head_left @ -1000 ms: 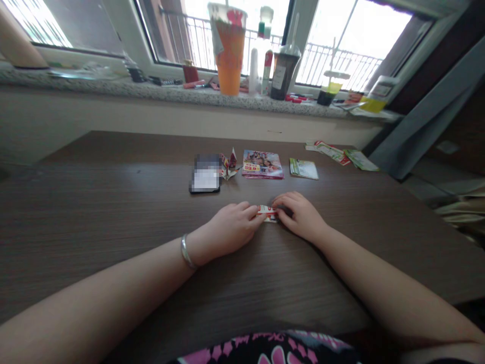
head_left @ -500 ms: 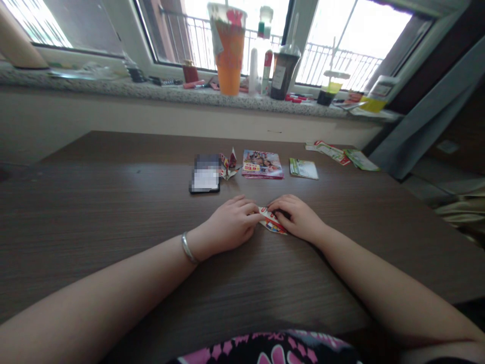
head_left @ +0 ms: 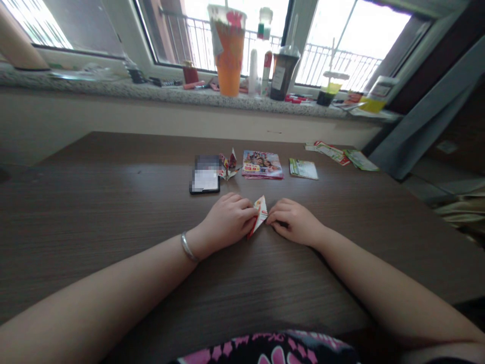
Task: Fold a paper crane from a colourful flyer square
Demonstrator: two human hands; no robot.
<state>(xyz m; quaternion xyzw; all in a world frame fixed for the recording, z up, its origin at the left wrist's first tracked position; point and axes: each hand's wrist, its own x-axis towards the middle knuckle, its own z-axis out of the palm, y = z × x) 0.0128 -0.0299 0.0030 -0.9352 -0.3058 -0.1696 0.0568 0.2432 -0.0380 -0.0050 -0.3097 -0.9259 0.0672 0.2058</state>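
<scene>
A small folded paper (head_left: 261, 210), white with red and printed colours, stands pointed between my hands on the table. My left hand (head_left: 232, 218), with a silver bangle at the wrist, pinches its left side. My right hand (head_left: 293, 221) is curled, with thumb and fingertips drawn together at the paper's right edge. Fingers partly hide the paper's lower left. Beyond my left hand stands a folded paper figure (head_left: 228, 167) with upright points, close against a phone (head_left: 205, 175) with a blurred screen.
A stack of printed leaflets (head_left: 262, 165) lies beyond the paper. Right of it are a small green-and-white stack (head_left: 303, 169) and paper strips (head_left: 333, 152). On the windowsill (head_left: 170, 93) stand a tall orange cup (head_left: 229, 60), a dark drink cup (head_left: 283, 73) and several bottles.
The folded paper has turned from lying slantwise to a raised, upright-pointing position, showing a whiter face. My right hand has shifted slightly, its fingers now at the paper's edge rather than over it.
</scene>
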